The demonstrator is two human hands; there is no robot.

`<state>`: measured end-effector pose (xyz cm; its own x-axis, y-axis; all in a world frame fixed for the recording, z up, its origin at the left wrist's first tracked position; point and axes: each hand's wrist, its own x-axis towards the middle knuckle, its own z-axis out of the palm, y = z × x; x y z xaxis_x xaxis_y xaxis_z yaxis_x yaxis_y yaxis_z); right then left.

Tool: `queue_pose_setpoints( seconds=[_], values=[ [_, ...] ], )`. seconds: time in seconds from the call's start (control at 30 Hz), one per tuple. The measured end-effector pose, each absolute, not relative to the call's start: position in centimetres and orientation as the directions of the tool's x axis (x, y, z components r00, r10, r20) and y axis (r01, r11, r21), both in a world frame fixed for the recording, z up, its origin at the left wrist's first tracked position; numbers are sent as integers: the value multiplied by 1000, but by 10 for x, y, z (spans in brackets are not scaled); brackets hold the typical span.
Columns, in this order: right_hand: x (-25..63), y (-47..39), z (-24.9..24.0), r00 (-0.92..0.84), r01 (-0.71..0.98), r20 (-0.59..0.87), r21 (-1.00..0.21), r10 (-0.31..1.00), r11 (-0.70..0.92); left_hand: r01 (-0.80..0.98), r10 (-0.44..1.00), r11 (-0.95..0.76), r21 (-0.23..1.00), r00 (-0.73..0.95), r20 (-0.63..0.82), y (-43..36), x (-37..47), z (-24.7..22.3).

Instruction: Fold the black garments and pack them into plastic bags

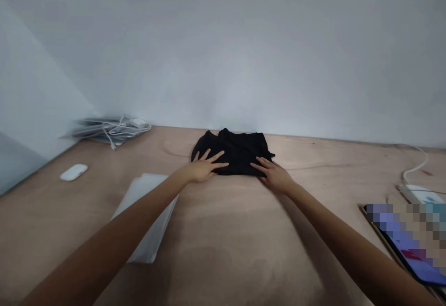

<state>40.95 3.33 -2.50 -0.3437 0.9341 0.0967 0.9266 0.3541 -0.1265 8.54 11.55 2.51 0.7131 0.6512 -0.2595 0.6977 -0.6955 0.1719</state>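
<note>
Black cloth (240, 153) lay rumpled on the wooden tabletop (244, 241) near the wall (244, 64), with the left hand (201, 169) spread over its left side and the right hand (277, 175) spread at its near right corner. It looked light, soft and floppy, hardly fragile, and probably best taken by both near corners.

Small white case (74, 172), white cable (111, 141) atop grey stack (91, 133), lit screen (428, 269), wooden table (237, 222)
</note>
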Motion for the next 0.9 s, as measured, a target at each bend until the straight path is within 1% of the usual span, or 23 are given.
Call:
queue_pose_setpoints(
  seconds=[0.13,0.23,0.37,0.43,0.5,0.6,0.73,0.83,0.9],
  values=[
    [412,54,-23,-312,935,123,-137,942,328,701,659,-692,174,712,-244,138,93,23],
    [406,50,-28,-261,946,178,-151,949,288,712,689,-685,155,702,-180,132,93,27],
    [390,1,-41,-156,958,294,-189,943,217,781,783,-616,103,621,-32,70,72,30],
    [386,-35,-49,-147,950,335,-214,931,227,845,847,-531,58,527,69,25,53,27],
    [385,-67,-54,-161,930,376,-251,913,268,902,896,-431,1,428,122,-18,32,20],
    [388,-97,-57,-151,928,374,-264,915,262,948,941,-317,-37,319,111,-57,5,8],
    [389,-104,-58,-110,943,364,-255,925,212,970,971,-234,-62,237,31,-66,-14,3],
    [388,-101,-57,-104,950,356,-241,929,199,957,960,-280,-78,278,-30,-61,-22,0],
    [387,-101,-57,-107,954,348,-229,931,195,939,943,-334,-79,333,-25,-58,-28,-5]
  ],
)
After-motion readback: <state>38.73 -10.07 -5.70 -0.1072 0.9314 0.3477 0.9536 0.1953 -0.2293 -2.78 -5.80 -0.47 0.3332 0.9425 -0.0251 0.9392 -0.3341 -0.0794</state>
